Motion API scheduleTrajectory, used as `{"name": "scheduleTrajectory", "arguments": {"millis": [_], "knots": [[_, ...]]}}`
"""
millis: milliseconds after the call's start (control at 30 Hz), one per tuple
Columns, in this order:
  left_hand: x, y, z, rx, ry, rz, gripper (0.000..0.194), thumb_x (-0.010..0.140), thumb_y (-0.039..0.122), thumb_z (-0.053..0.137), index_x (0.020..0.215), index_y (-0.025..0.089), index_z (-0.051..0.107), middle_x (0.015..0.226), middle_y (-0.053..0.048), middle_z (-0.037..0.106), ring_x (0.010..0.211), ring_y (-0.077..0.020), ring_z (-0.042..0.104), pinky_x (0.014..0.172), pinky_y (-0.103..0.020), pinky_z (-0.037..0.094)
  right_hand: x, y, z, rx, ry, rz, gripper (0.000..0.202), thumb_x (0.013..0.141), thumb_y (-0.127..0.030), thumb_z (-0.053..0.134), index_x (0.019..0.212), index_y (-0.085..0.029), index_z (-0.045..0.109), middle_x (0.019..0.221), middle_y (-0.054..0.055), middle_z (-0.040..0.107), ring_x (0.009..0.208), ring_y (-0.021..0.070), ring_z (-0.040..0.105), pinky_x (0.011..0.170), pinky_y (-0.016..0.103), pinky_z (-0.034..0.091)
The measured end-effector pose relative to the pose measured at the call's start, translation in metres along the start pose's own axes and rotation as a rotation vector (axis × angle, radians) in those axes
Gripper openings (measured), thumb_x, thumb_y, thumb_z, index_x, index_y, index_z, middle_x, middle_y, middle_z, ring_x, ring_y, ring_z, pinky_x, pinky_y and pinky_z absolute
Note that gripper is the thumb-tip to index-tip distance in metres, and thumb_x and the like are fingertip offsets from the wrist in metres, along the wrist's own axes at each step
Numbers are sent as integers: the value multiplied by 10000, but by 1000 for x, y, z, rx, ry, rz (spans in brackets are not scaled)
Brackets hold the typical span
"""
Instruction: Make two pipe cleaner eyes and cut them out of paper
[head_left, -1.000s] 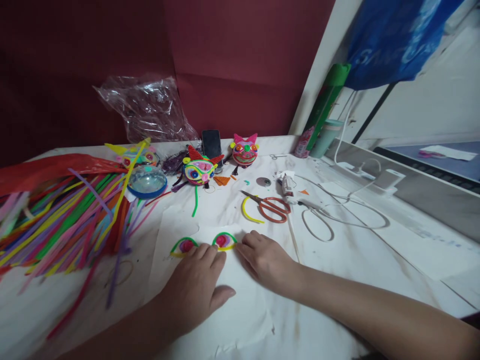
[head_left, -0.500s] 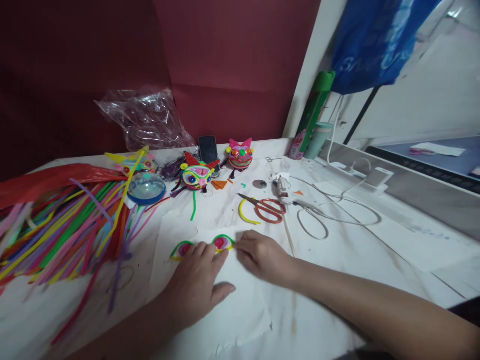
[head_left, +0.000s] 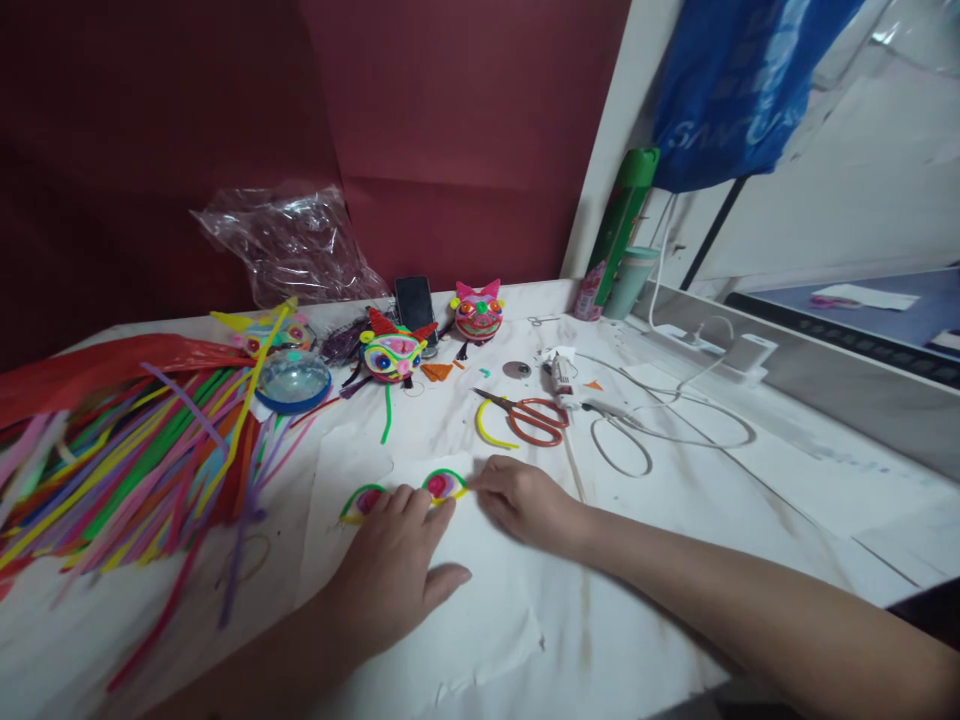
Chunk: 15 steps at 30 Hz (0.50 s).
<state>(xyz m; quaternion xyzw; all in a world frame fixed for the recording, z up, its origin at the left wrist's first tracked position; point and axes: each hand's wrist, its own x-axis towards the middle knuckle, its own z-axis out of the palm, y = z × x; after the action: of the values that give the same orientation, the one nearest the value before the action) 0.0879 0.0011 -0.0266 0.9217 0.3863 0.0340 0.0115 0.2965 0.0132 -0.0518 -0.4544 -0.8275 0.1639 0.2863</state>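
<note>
On a white paper sheet [head_left: 480, 620] lie two eye-shaped pieces with green and yellow edges, a left one [head_left: 367, 498] and a right one [head_left: 441, 486]. My left hand [head_left: 397, 560] rests palm down on the paper, thumb spread from the fingers, with its fingertips over the near edges of both pieces. My right hand [head_left: 517, 500] is closed in a pinch at the right tip of the right piece, where the yellow edge runs to its fingers. Beyond my right hand are red-handled scissors [head_left: 536, 420] and a curved yellow strip [head_left: 487, 428].
Colourful fuzzy strips [head_left: 150, 460] pile up at the left beside a clear dome [head_left: 292, 378]. Decorated lion-like heads [head_left: 391, 356] and a phone [head_left: 415, 304] stand at the back. A glue gun [head_left: 561, 376] and looped cable [head_left: 705, 410] lie at the right.
The camera view has shifted slightly, so the back and right-hand objects appear a little further left. Both hands keep nearly the same places at the eye-shaped pieces.
</note>
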Motion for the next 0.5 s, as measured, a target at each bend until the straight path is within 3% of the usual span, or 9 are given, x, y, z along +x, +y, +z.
{"name": "scheduleTrajectory", "arguments": {"millis": [100, 200, 333, 433, 500], "knots": [[-1, 1, 0, 0, 11, -11, 495, 833, 419, 590, 1259, 170, 550, 1029, -113, 600, 962, -298, 516, 833, -450, 431, 3, 7, -6, 283, 45, 184, 158, 854, -133, 474, 892, -148, 626, 763, 25, 605, 663, 130, 542, 630, 247, 443], [-4, 1, 5, -5, 64, -21, 450, 822, 368, 608, 1223, 174, 551, 1029, -106, 603, 973, -287, 535, 852, -438, 442, 4, 12, -8, 422, 93, 306, 107, 847, -218, 503, 758, -165, 529, 636, -28, 504, 562, 109, 447, 531, 227, 371], [-9, -13, 10, -82, 347, -3, 259, 848, 266, 547, 1090, 173, 546, 1038, -105, 588, 965, -245, 574, 816, -368, 480, 3, 13, -6, 483, 129, 314, 130, 856, -266, 485, 751, -189, 477, 608, -43, 464, 555, 114, 433, 516, 229, 347], [-10, -33, 7, -113, 598, -9, 68, 885, 218, 475, 900, 187, 533, 866, -62, 594, 816, -192, 599, 707, -307, 490, 3, 11, -7, 413, 103, 329, 192, 888, -285, 444, 719, -197, 462, 594, -37, 476, 550, 119, 438, 527, 237, 351], [-12, -41, 3, -70, 633, 43, 128, 889, 191, 467, 771, 196, 516, 693, -16, 562, 652, -162, 572, 606, -283, 466, 2, 9, -8, 313, 67, 338, 268, 911, -295, 414, 662, -200, 445, 570, -33, 468, 533, 118, 421, 523, 241, 344]]}}
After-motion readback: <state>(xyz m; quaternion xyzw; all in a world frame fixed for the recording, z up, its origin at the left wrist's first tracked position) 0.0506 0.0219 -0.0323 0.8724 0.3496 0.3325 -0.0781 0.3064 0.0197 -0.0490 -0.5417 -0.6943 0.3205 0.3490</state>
